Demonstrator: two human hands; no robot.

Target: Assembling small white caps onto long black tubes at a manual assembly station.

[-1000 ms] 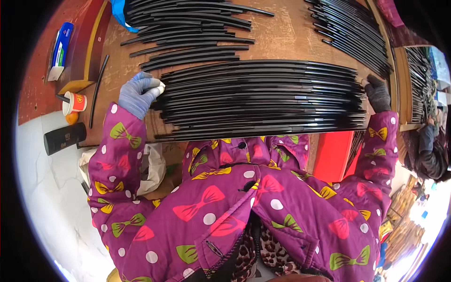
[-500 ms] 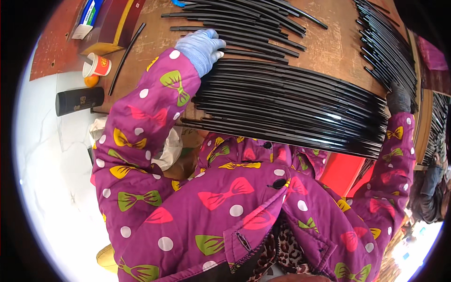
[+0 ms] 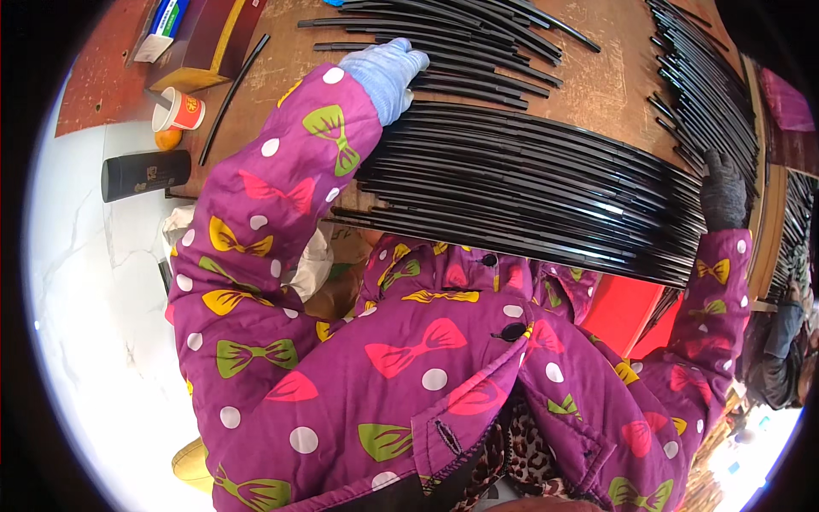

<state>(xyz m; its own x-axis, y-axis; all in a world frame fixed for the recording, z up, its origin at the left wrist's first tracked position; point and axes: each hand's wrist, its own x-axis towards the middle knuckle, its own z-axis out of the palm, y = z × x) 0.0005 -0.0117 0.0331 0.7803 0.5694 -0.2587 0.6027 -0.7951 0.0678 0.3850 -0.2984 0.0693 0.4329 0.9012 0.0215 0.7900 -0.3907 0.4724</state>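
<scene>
Thin black rods, apparently plastic, lie on a worn brown table; a dense row of rods (image 3: 546, 188) stretches across just in front of me. My left hand (image 3: 388, 77), in a light blue glove, is closed with its fingers bent over the left ends of a looser group of rods (image 3: 478, 51) behind that row. Its fingertips press on a rod there, and the palm side is hidden. At the right table edge my right hand (image 3: 723, 189), in a dark grey glove, rests beside another pile of rods (image 3: 704, 94), fingers extended; I see no rod in it.
On the left stand a dark red box (image 3: 200, 43), a paper cup (image 3: 181, 111), an orange fruit (image 3: 168, 139) and a black cylindrical case (image 3: 145, 175). One single rod (image 3: 235, 98) lies near them. Another person's sleeve (image 3: 781, 333) shows at the far right, beside more rods.
My left hand has shifted slightly right and away from me over the rods. My right hand has drawn a little toward me, and more of its glove shows.
</scene>
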